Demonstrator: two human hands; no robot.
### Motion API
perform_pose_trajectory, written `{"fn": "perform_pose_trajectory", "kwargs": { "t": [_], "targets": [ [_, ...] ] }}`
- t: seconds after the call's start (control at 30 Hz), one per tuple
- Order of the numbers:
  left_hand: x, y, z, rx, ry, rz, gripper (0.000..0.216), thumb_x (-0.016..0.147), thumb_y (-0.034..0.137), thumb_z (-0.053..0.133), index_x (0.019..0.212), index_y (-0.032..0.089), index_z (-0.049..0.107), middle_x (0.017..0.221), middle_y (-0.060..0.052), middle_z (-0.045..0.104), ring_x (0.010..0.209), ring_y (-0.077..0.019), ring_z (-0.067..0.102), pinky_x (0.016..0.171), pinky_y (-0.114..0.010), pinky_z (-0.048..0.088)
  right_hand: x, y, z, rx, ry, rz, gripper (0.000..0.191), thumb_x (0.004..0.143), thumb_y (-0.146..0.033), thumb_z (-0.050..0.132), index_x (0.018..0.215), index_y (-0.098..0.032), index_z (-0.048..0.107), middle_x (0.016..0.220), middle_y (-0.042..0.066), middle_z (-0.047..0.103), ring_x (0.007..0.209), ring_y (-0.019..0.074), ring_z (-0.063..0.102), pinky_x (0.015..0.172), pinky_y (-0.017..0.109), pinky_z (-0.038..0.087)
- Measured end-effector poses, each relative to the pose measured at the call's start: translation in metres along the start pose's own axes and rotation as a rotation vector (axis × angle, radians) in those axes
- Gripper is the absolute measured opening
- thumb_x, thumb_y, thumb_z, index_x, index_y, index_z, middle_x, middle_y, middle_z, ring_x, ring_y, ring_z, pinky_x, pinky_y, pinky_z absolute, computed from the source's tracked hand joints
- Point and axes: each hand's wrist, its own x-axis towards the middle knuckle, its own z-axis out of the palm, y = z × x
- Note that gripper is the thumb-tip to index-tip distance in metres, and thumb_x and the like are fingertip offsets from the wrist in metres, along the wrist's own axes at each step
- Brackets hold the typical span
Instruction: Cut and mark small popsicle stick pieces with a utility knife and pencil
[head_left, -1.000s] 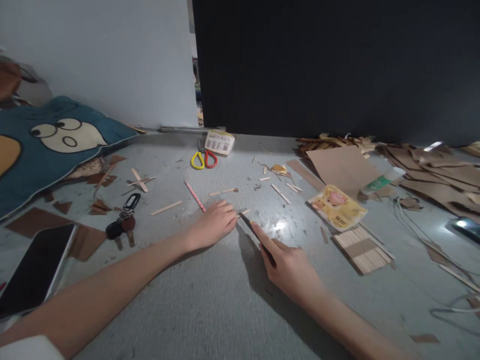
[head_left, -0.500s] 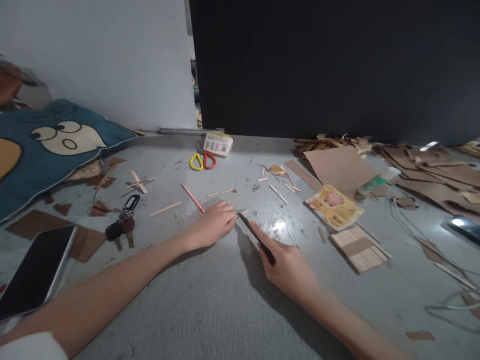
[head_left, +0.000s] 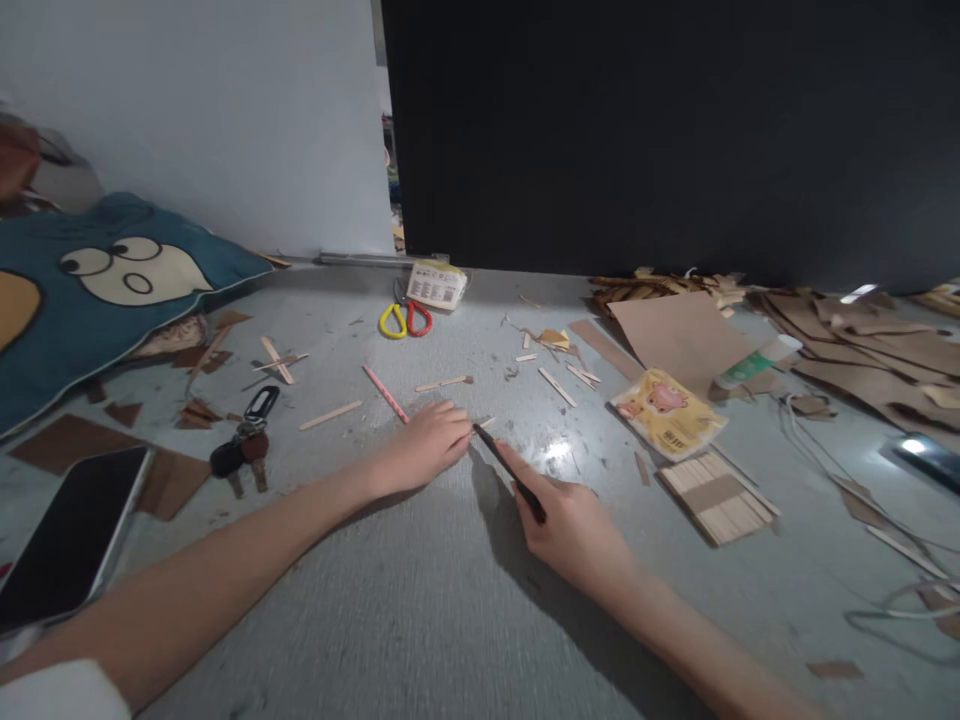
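Observation:
My right hand [head_left: 577, 530] is closed around a black craft knife [head_left: 529, 490], index finger stretched along its top. The knife points up and left, its tip by the fingertips of my left hand [head_left: 431, 440]. That hand is closed and low on the table, fingers bent over a thin wooden craft stick [head_left: 489, 422]. Only a short end of the stick shows, just beyond the knife tip; the rest is hidden under the fingers. A pink patterned stick [head_left: 384, 392] lies beside the left hand. Behind it are joined wooden pieces [head_left: 442, 384].
Scissors [head_left: 406, 318] lie at the back. On the right are a bundle of craft sticks [head_left: 720, 500], a yellow packet [head_left: 667, 412], a glue stick [head_left: 759, 362] and cardboard [head_left: 675, 335]. Keys [head_left: 244, 450], a phone [head_left: 75, 535] and a blue cushion [head_left: 127, 270] are on the left.
My right hand and the knife have shifted very slightly left and up. The left hand stays in place over the stick.

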Motion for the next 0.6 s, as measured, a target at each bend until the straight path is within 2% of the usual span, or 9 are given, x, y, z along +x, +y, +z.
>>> {"fn": "perform_pose_trajectory", "kwargs": {
  "t": [0.6],
  "targets": [
    [0.0025, 0.0034, 0.0054, 0.050, 0.002, -0.043, 0.034, 0.107, 0.018, 0.044, 0.076, 0.019, 0.059, 0.082, -0.004, 0.061, 0.087, -0.0228, 0.053, 0.080, -0.036, 0.041, -0.0037, -0.0026, 0.0002, 0.055, 0.059, 0.053, 0.057, 0.101, -0.023, 0.043, 0.155, -0.018, 0.057, 0.065, 0.005, 0.074, 0.047, 0.0159, 0.065, 0.048, 0.022, 0.041]
  ]
}}
